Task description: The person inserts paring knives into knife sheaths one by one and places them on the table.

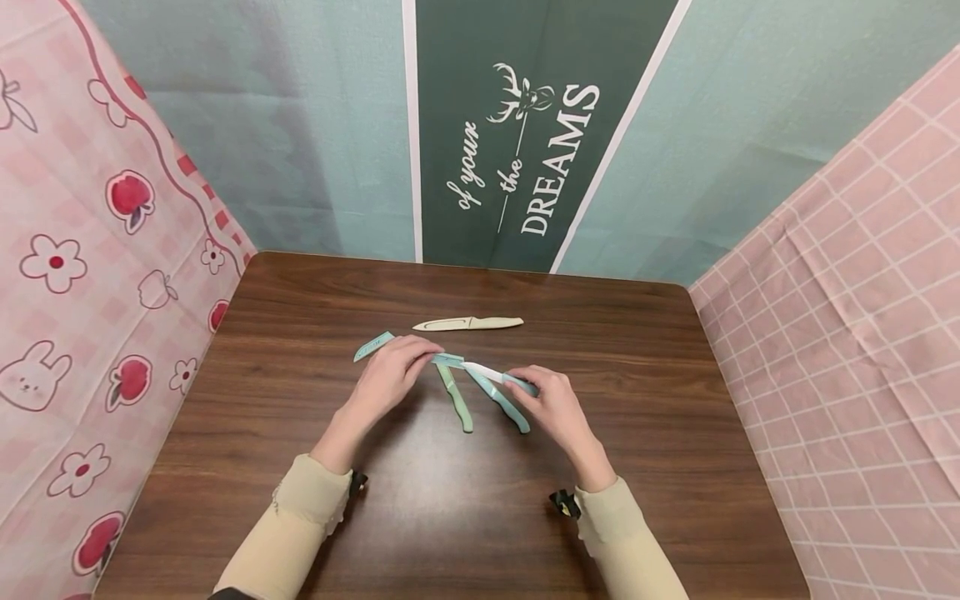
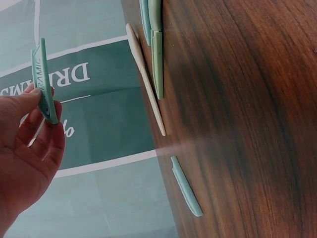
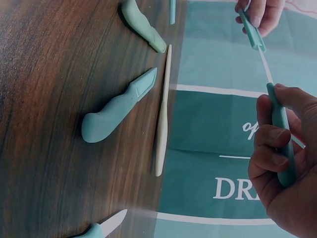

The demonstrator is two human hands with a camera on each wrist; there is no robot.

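My left hand (image 1: 393,367) pinches a teal blade sheath (image 2: 45,84) with lettering on it, held above the table. In my right hand (image 1: 555,404) is a ceramic knife (image 3: 281,129), its teal handle gripped and its white blade (image 1: 483,372) pointing left. The blade's tip is at the sheath's open end; how far in it sits I cannot tell. Below the hands lie a green sheathed knife (image 1: 459,406) and a teal sheathed knife (image 3: 116,109). A loose teal sheath (image 2: 187,187) rests left of them, beside my left hand.
Farther back lies a cream sheathed knife (image 1: 468,324). Another white-bladed knife (image 3: 113,223) shows at the bottom of the right wrist view. Fabric backdrops (image 1: 300,150) stand around the brown wooden table (image 1: 637,517).
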